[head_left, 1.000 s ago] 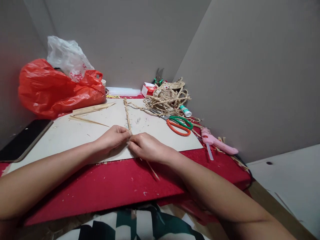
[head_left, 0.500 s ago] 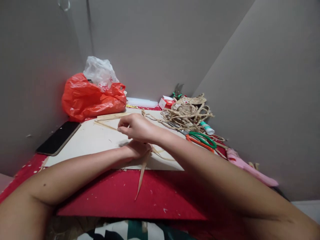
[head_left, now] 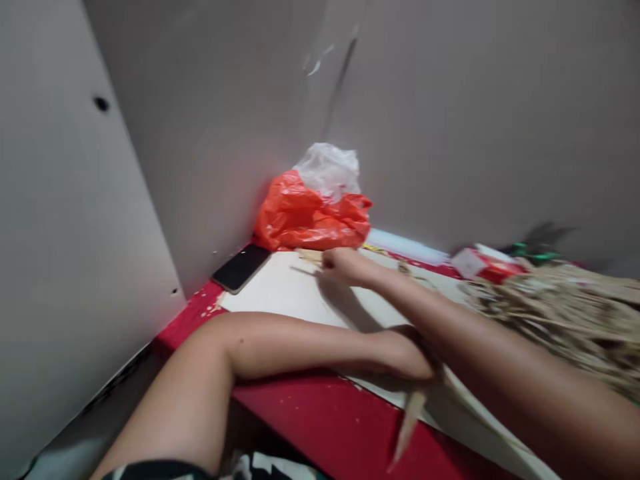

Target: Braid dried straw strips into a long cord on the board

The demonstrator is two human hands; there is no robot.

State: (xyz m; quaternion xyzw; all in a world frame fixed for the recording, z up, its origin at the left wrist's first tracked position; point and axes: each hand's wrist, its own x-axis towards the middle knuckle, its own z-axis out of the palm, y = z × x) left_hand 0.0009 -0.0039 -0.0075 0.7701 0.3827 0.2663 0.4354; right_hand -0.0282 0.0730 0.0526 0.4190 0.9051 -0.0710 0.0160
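Observation:
My right hand (head_left: 343, 262) reaches across to the far left of a white board (head_left: 280, 293), its curled fingers resting on a few thin wooden strips (head_left: 307, 256) that lie beside a red plastic bag (head_left: 310, 220). Motion blur hides whether it grips one. Under my right forearm my left hand (head_left: 403, 353) rests closed at the board's front edge. A pale flat strip (head_left: 409, 420) sticks out from it over the red table cover (head_left: 325, 413).
A black phone (head_left: 243, 267) lies at the board's left corner. A clear bag (head_left: 327, 170) sits on the red one. A blurred heap of jute twine (head_left: 565, 313) and a red-and-white box (head_left: 483, 263) are on the right. Grey walls close in left and behind.
The view has swung left. My right hand has gone further across the board to the strips by the red bag. My left hand has stayed at the front edge with the strip.

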